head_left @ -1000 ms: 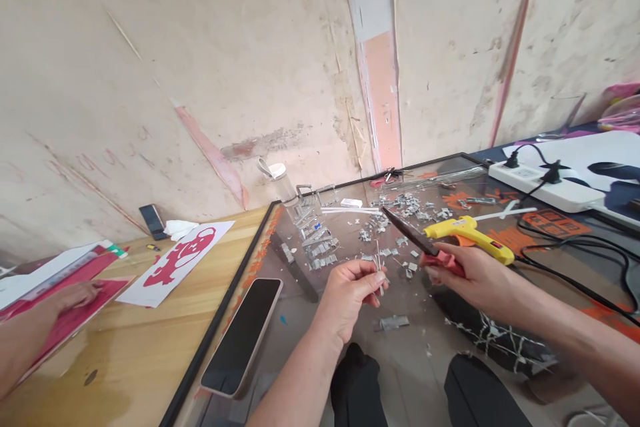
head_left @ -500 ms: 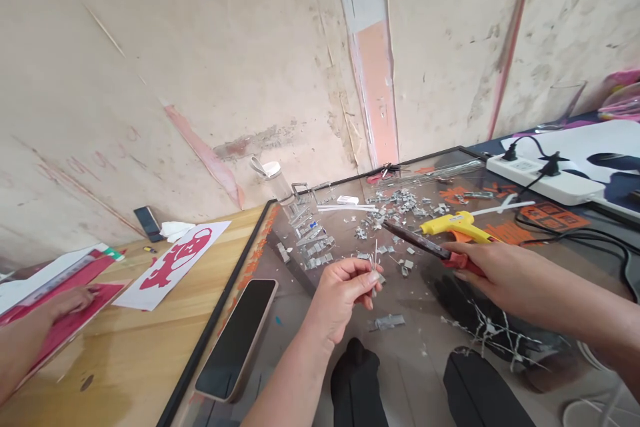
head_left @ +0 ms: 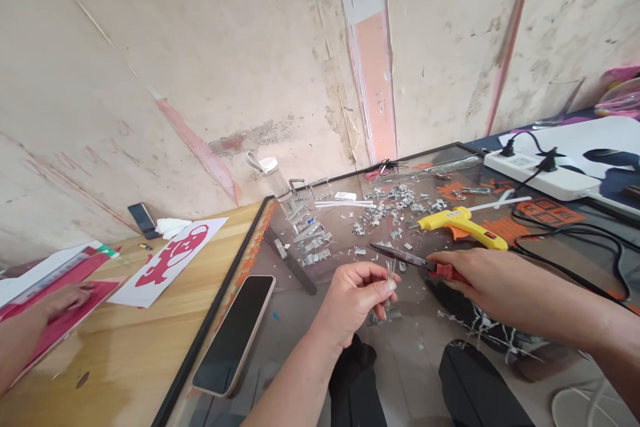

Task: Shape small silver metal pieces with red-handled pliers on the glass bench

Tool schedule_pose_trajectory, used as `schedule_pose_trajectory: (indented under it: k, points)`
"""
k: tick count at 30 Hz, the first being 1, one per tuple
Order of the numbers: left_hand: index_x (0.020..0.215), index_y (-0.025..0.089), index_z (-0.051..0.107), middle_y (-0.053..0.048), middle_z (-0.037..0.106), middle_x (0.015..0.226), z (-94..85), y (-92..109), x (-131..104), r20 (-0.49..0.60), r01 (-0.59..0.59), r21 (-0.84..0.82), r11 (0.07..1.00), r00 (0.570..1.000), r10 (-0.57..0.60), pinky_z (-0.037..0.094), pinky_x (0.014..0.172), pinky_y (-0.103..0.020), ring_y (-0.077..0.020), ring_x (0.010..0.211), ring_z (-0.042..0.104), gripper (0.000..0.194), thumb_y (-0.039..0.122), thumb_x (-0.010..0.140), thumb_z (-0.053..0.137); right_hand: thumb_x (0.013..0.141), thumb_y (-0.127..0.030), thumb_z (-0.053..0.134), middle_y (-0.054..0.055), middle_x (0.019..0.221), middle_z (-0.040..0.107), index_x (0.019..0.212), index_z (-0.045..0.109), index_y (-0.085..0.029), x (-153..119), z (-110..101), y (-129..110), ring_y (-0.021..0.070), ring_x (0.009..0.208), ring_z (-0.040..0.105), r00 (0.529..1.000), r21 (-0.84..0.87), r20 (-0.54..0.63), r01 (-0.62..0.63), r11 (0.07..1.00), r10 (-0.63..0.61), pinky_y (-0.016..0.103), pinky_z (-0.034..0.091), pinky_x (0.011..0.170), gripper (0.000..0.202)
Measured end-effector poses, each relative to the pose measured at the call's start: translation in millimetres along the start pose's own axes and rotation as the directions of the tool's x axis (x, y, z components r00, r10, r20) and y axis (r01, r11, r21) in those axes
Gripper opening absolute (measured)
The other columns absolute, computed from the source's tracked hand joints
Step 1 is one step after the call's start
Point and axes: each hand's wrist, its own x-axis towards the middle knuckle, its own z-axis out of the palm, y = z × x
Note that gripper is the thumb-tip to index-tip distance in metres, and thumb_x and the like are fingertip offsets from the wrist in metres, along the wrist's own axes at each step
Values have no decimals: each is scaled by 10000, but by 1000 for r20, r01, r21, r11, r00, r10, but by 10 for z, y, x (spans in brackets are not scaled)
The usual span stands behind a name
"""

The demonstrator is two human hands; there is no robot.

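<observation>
My left hand (head_left: 357,297) is closed in a pinch on a few thin, pale strips (head_left: 391,272), which stick up between thumb and fingers. In my right hand (head_left: 480,273) are scissors (head_left: 405,256) with dark, worn blades and red handles. Their blades point left, and the tip lies just above my left fingertips. Under my left hand, partly covered, lies a small silvery clear piece (head_left: 393,315). Behind the scissors many small silvery scraps (head_left: 400,199) are scattered on the glass tabletop (head_left: 300,327).
A yellow glue gun (head_left: 450,219) lies beyond my right hand, near a white power strip (head_left: 543,175) and black cables. A phone (head_left: 235,333) lies left of my forearm. Further back stands a clear bottle (head_left: 275,180). At far left, another person's hand (head_left: 70,299) rests on red paper.
The scissors have come down and left, nearer my left hand. My left hand has shifted slightly right, still pinching the strips, and now partly covers the silvery piece. The view has shifted a little.
</observation>
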Motion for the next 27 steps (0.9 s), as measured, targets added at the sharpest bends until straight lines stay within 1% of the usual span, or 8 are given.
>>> schedule_pose_trajectory:
  k: [2,3,5,8,12,16,27]
  points:
    - [712,124,676,-22,615,613,27,-4,1,-2,19,6,1000,1000,-19,389,415,-193,-59,437,472,229,322,614,736,861,-322,378,31,672,645,767,572,-234,12,-24,-31,172,613,594,994,53,106,15,998,-21,262,354,534,233]
    - [710,124,676,-18,613,602,38,-4,0,0,25,8,1000,1000,-25,387,414,-195,-56,425,466,237,330,610,738,864,-326,367,40,683,644,769,570,-230,19,-32,-43,178,625,593,990,77,140,18,997,-29,267,349,537,244]
    - [718,123,680,-10,602,570,54,0,-1,5,36,12,999,999,-36,384,414,-197,-52,407,457,251,339,605,739,859,-337,368,49,691,641,768,573,-225,30,-32,-53,187,645,593,987,112,158,22,994,-39,272,346,543,251]
    - [713,118,682,-13,601,568,71,4,-3,0,43,8,999,999,-43,383,412,-195,-55,415,463,260,341,595,743,847,-342,386,50,701,639,774,578,-224,41,-7,-48,194,665,592,984,135,169,31,990,-54,278,353,562,237]
    - [687,113,677,-30,621,622,84,8,-5,8,40,0,999,999,-40,385,403,-190,-57,435,476,262,341,579,748,843,-340,396,41,694,631,762,563,-224,45,12,-53,182,646,581,984,133,168,29,991,-52,273,360,570,219]
    - [685,108,677,-34,616,618,90,12,-8,4,43,-23,999,999,-43,387,402,-185,-67,466,493,270,338,568,757,845,-344,397,25,669,618,723,534,-221,41,5,-76,168,620,567,984,125,170,33,992,-55,265,362,574,221]
    - [684,109,681,-39,626,620,77,-5,2,9,58,-40,997,998,-58,382,400,-184,-66,459,494,274,340,561,765,831,-332,419,8,641,600,670,470,-220,54,31,-72,153,578,527,985,128,164,27,991,-48,264,330,547,203]
